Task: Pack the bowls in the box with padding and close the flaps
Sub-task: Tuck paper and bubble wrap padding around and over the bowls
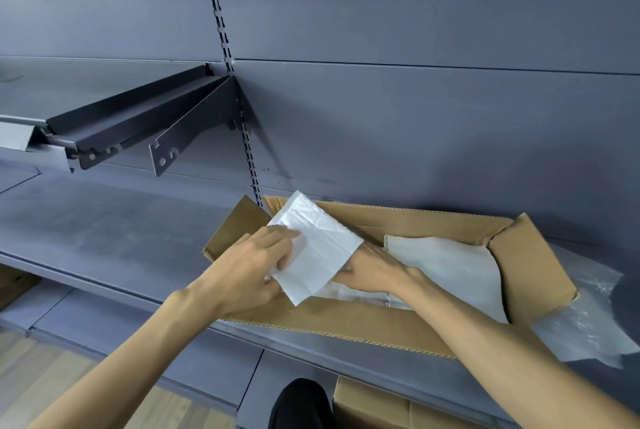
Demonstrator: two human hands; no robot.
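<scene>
Left hand (254,264) pinched on the near-left edge of a folded white foam sheet (317,248), thumb on top, fingers curled underneath. Right hand (375,271) tucked under the same sheet's right side, fingertips hidden beneath it, so grip not clear: cannot tell whether closed or merely supporting. Sheet held tilted above the left half of the open cardboard box (533,255), far corner lifted toward the box's back wall.

Inside the box, right of the hands: a second white padding sheet (450,262), lying loose and curling up against the right end wall. Beneath the right wrist, a glimpse of clear wrapping (384,300); contents too hidden to identify. Bowls not discernible.

Box flaps all open: left flap (235,224) folded outward, right flap (530,258) standing up, near flap hanging over the shelf edge.

Outside the box, against its right end: a crumpled sheet of bubble wrap (585,321) on the grey shelf (104,227). Below the box, under the shelf: another cardboard carton (374,404). Above and left of the box: a dark metal shelf bracket (194,130) hooked into the slotted upright.
</scene>
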